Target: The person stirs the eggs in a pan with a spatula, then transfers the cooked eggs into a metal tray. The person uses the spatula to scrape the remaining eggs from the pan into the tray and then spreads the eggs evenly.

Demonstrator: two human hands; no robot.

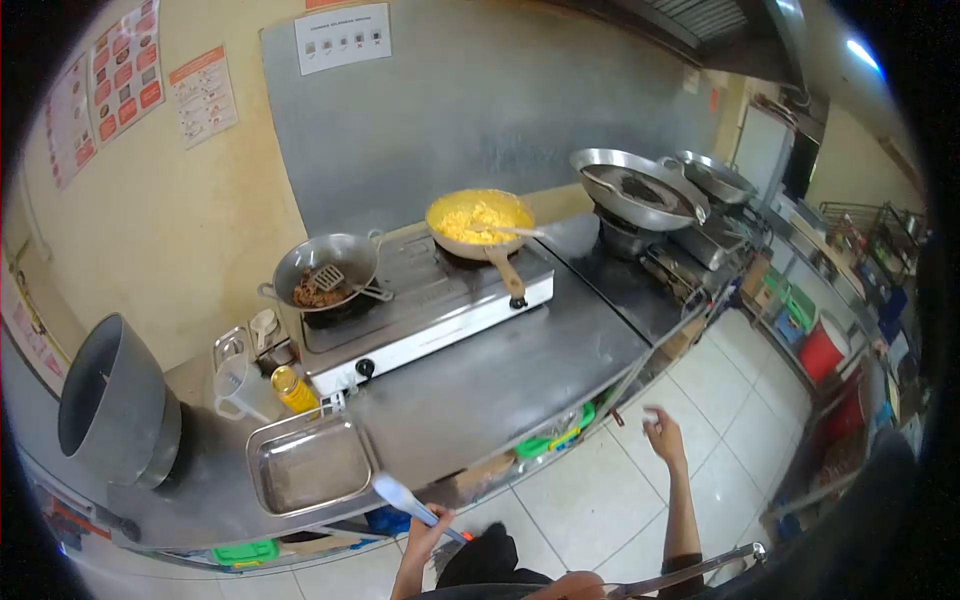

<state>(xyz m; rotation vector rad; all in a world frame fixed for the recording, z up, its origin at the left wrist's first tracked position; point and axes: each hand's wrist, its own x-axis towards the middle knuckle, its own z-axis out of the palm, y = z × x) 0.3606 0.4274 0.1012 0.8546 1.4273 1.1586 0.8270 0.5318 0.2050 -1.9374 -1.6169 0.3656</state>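
My left hand [425,540] is closed around a pale blue spatula [400,497], whose wide end points up and left near the counter edge; an orange tip shows below the fist. Just beyond it on the counter sits a rectangular metal tray [310,465]. Out over the floor, right of the counter, my right hand [663,440] is raised with loosely bent fingers and nothing seen in it. On the two-burner stove [430,335] stand a pan of yellow scrambled egg [475,222] with a spatula in it, and a wok [330,262] with brown food and a slotted turner.
A tall grey pot [115,410] stands at the counter's left end. Beside the tray are a clear plastic jug [245,390] and a yellow can [293,388]. Large woks [640,190] occupy the right-hand burners. A red bucket [822,347] is at the far right.
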